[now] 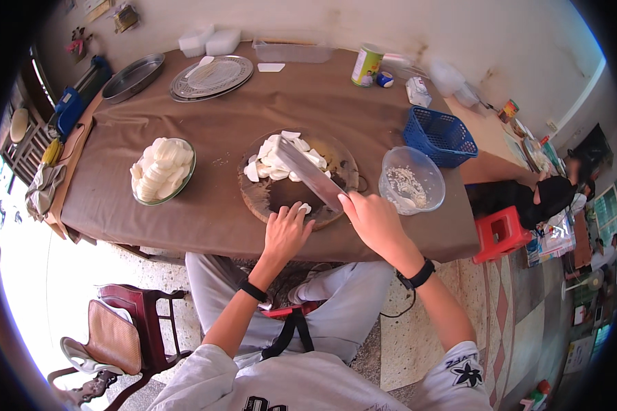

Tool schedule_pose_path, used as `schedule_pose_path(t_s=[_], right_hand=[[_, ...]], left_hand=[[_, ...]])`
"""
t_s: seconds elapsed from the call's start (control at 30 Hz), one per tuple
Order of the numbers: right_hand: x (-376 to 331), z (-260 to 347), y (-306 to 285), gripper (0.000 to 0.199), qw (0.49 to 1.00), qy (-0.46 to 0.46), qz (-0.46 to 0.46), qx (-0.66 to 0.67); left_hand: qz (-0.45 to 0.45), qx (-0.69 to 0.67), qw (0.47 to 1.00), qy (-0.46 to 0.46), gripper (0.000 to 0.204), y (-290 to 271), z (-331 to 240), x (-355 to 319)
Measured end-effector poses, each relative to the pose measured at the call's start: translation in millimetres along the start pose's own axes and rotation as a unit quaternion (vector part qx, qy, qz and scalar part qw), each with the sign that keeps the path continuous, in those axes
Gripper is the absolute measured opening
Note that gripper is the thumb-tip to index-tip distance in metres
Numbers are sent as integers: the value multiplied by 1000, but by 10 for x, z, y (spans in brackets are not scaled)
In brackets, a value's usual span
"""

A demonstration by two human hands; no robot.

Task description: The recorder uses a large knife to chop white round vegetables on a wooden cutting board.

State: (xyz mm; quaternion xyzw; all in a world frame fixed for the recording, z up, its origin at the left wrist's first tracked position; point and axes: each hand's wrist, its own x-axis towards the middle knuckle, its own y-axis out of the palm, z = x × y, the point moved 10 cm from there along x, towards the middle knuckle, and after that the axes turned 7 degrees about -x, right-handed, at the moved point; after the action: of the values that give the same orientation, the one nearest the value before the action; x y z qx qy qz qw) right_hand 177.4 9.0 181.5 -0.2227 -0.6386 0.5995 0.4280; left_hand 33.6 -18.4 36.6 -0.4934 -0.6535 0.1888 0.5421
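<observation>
My right hand (376, 225) is closed round the handle of a cleaver (310, 175). Its broad blade slants up and left over a round wooden chopping board (255, 194). A pile of white slices (271, 161) lies on the board's far half, partly under the blade. At the board's near edge, my left hand (286, 234) has its fingers bent down, holding a small white piece (305, 207) at the fingertips. Left of the board stands a bowl (187, 183) heaped with oval white slices (161, 168). What the white food is, I cannot tell.
Right of the board sits a clear plastic tub (428, 181) with white bits inside, beside a blue basket (442, 133). Metal trays (209, 77), a green can (367, 65) and plastic containers stand farther back on the brown-covered table (103, 175). A red stool (502, 233) is at right.
</observation>
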Motion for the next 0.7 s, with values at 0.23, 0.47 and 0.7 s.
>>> schedule_pose_path(t_s=[0.23, 0.47, 0.7], right_hand=[[-204, -101, 718, 44, 999, 10, 27, -23], [-202, -103, 977, 41, 999, -5, 12, -34], [-186, -74, 1069, 41, 999, -13, 9, -47]], left_hand=[[27, 24, 998, 44, 30, -35, -11, -55], [-3, 35, 997, 69, 25, -62, -72, -38], [22, 39, 998, 52, 29, 20, -3, -52]])
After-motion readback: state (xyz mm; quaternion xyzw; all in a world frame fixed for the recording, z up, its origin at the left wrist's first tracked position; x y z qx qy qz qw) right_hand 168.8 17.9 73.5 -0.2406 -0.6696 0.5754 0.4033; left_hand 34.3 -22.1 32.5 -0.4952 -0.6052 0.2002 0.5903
